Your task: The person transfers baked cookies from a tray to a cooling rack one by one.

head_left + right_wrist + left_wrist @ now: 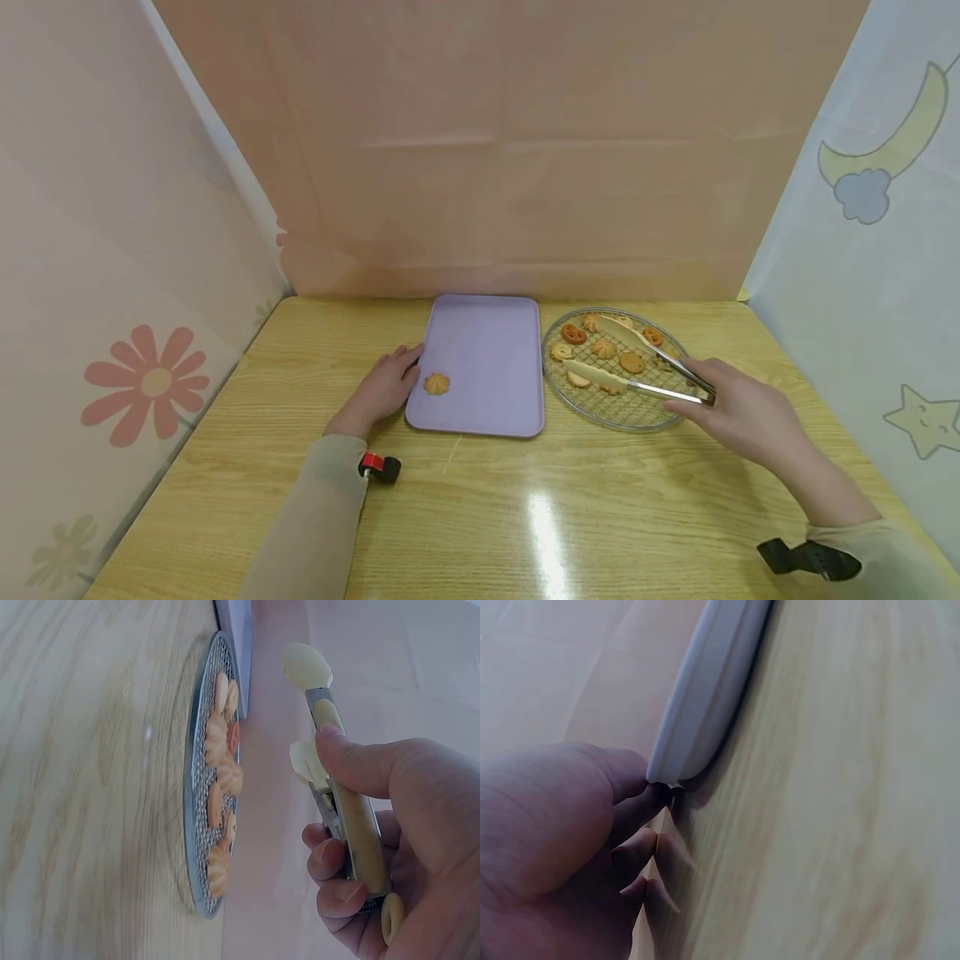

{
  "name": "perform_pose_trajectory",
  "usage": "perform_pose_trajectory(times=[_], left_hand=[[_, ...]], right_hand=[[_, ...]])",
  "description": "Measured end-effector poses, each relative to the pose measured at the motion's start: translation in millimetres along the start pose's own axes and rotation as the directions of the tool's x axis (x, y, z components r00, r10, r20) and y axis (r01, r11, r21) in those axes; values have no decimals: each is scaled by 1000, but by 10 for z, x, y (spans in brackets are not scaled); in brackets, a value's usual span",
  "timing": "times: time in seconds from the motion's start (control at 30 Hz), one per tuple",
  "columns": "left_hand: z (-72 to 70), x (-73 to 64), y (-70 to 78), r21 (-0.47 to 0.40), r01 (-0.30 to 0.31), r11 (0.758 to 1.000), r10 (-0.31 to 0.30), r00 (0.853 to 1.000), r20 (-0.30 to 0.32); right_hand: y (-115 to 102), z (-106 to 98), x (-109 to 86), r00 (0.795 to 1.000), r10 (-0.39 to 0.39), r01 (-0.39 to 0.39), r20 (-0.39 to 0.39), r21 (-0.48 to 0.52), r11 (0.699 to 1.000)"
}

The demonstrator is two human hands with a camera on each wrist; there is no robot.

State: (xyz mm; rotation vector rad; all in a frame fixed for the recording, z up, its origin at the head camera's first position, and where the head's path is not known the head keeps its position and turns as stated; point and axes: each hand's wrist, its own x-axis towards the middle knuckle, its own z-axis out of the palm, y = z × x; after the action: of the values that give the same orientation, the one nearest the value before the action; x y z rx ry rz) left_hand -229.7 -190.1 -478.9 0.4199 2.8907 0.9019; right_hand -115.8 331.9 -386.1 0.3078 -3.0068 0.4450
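Note:
My left hand [386,388] is at the left edge of a lilac rectangular tray [487,350]; in the left wrist view its thumb and forefinger pinch the rim [694,712]. One flower-shaped cookie [437,383] lies on the tray near its lower left corner. My right hand [742,408] grips metal tongs [667,392] with cream-coloured tips, their arms spread apart. The tongs hang above a round wire mesh rack [637,417] holding several cookies, with no cookie between the tips. Among these are a pretzel-shaped cookie [573,334] and a round brown one [632,362].
The wooden table [480,517] carries the tray and the rack side by side, close together. Behind them rises a plain peach-coloured backdrop [495,167]. Patterned panels stand left [112,275] and right [862,292] of the table.

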Motion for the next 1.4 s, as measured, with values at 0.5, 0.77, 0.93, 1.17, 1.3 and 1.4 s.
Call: perform_pose_trajectory(times=[0.5, 0.77, 0.93, 1.17, 1.3, 1.4], left_hand=[[-127, -99, 217, 16, 19, 1000, -19, 999, 29], [-110, -103, 196, -9, 30, 1000, -30, 999, 20], [-116, -102, 216, 13, 53, 998, -54, 998, 36], [-113, -92, 210, 35, 46, 998, -47, 998, 29], [-105, -83, 200, 33, 35, 999, -36, 999, 25], [-99, -82, 196, 23, 35, 999, -36, 999, 22]], right_hand=[[-330, 144, 231, 999, -40, 38, 20, 72, 997], [-571, 295, 368, 995, -96, 97, -24, 101, 990], [-740, 390, 453, 986, -163, 167, -45, 99, 981], [-952, 523, 578, 973, -225, 229, -48, 100, 968], [-1047, 576, 622, 971, -235, 237, -33, 97, 967], [-1106, 606, 642, 970, -240, 241, -23, 96, 966]])
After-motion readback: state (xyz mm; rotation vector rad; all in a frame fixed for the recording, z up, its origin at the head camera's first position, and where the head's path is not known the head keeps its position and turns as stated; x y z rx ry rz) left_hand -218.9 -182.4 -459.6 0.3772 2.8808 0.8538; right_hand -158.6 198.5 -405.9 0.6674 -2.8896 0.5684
